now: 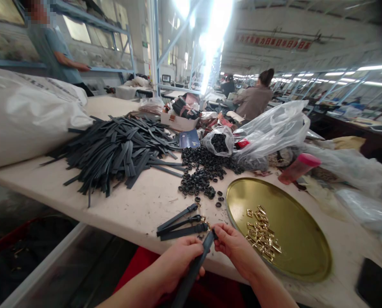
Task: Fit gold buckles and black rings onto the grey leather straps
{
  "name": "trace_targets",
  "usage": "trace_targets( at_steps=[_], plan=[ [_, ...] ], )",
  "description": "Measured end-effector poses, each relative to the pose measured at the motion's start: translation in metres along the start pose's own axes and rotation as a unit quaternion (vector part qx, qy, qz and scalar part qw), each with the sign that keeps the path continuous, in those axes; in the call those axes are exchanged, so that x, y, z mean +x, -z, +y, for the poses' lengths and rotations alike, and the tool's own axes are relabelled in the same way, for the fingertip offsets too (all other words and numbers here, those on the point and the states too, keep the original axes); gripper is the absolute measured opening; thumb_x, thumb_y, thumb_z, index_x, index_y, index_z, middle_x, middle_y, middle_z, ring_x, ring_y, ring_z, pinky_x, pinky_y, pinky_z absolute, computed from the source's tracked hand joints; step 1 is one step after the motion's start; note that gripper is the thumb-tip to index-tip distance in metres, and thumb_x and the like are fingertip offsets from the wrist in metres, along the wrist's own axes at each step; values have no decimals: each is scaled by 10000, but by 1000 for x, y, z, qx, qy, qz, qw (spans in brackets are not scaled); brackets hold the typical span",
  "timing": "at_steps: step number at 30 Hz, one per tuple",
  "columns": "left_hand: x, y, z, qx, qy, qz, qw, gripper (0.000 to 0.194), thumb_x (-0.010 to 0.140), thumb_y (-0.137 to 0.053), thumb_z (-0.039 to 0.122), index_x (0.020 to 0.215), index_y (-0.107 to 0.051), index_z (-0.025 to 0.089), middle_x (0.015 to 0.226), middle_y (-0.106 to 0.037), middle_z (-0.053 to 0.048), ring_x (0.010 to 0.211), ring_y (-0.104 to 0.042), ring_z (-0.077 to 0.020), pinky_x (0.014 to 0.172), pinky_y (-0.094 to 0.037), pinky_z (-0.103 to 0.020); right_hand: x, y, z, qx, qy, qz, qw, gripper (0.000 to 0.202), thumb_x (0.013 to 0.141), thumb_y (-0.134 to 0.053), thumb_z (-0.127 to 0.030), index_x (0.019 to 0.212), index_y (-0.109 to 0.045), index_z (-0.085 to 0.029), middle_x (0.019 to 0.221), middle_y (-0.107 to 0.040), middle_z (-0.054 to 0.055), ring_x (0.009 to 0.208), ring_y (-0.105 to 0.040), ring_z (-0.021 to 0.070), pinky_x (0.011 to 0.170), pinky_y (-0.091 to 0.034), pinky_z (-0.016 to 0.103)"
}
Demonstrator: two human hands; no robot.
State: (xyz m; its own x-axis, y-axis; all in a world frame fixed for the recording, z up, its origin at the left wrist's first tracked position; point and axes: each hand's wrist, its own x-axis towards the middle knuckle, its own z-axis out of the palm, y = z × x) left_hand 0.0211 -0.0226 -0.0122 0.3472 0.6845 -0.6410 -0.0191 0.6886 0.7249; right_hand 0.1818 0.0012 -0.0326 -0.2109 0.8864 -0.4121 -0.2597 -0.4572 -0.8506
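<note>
A dark strap (192, 273) runs between my hands at the table's front edge. My left hand (182, 259) is closed round it, thumb on top. My right hand (228, 241) pinches the strap's upper end, where a small black piece shows between the fingertips. Just beyond, several finished-looking straps with buckles (181, 231) lie side by side. Small black loops (200, 179) are heaped behind them, and a large pile of dark straps (114, 149) spreads to the left. Gold buckles (263, 235) lie on a golden oval tray (300, 226) at the right.
A big white sack (27, 115) stands at the left. Clear plastic bags (274, 128) and a pink-lidded container (298, 168) are beyond the tray. A black flat object (375, 282) lies at the right. People are in the background, one standing at the left (54, 51).
</note>
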Motion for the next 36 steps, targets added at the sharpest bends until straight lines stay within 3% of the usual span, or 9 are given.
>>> trace_targets(
  at_steps=[12, 22, 36],
  plan=[
    [7, 2, -5, -93, 65, -94, 989, 166, 649, -564, 293, 747, -529, 165, 576, -543, 36, 560, -601, -123, 471, -425, -188, 1, 8, 4, -121, -28, 9, 992, 292, 643, -694, -418, 697, -587, -152, 565, -545, -44, 496, -456, 67, 500, -388, 203],
    [16, 4, -6, -77, 77, -73, 991, 126, 664, -527, 247, 746, -461, 177, 567, -550, 49, 475, -574, -82, 443, -416, -162, 10, 6, 6, -133, -32, 24, 990, 318, 616, -698, -450, 686, -594, -158, 553, -546, -40, 497, -469, 89, 503, -385, 224],
    [24, 2, -13, -114, 105, -103, 982, 98, 665, -520, 209, 748, -498, 162, 605, -583, 25, 510, -596, -99, 476, -444, -191, 11, 12, 15, -137, -71, 3, 988, 311, 648, -678, -447, 742, -600, -162, 588, -575, -28, 523, -488, 104, 522, -380, 240]
  ],
)
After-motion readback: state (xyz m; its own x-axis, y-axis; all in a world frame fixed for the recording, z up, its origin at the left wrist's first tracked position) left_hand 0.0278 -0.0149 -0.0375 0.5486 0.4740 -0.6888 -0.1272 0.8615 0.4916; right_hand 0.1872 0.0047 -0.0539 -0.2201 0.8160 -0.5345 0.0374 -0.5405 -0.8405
